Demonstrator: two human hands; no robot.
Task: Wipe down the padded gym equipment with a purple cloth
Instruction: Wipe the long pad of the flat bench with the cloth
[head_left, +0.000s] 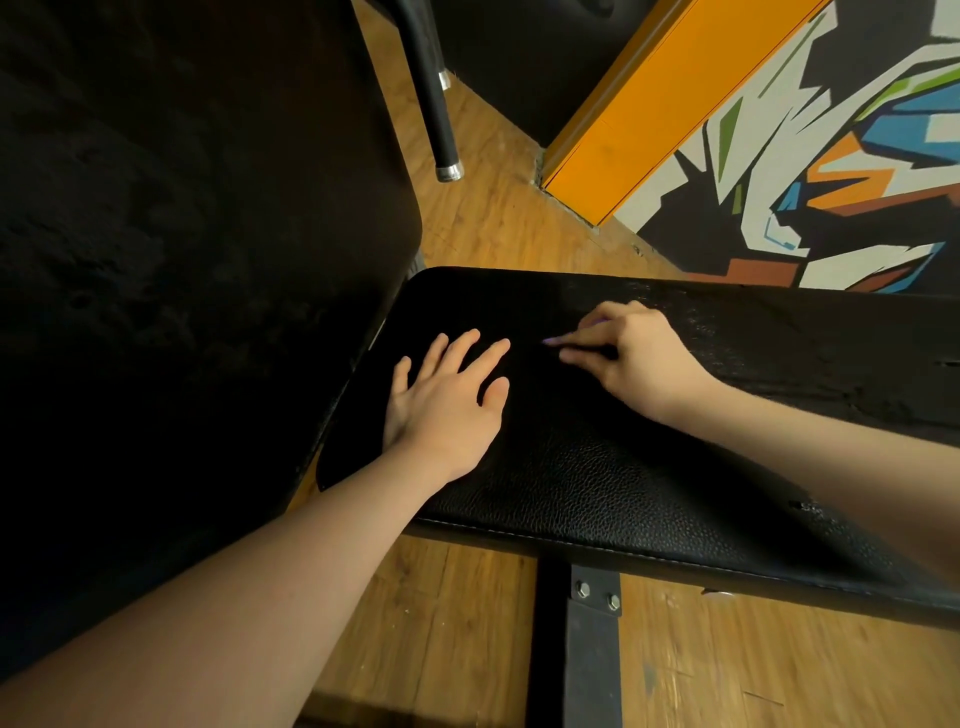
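Observation:
A black padded bench seat (597, 483) with a grained leather surface runs across the middle of the view. My left hand (447, 400) lies flat on its left end, fingers straight and spread. My right hand (628, 353) rests on the pad further right, its fingers curled and pinching something thin. Only a small purple edge (558, 340) shows at its fingertips, which may be the purple cloth; the rest is hidden or lost in the dark. A second black padded backrest (182, 234) stands tilted to the left.
Wooden floor (483, 218) lies beneath. A black metal leg (434, 104) with a chrome foot stands behind. An orange post (649, 114) and a painted mural wall (831, 171) are at the right. The bench's steel support with bolts (592, 649) is below the pad.

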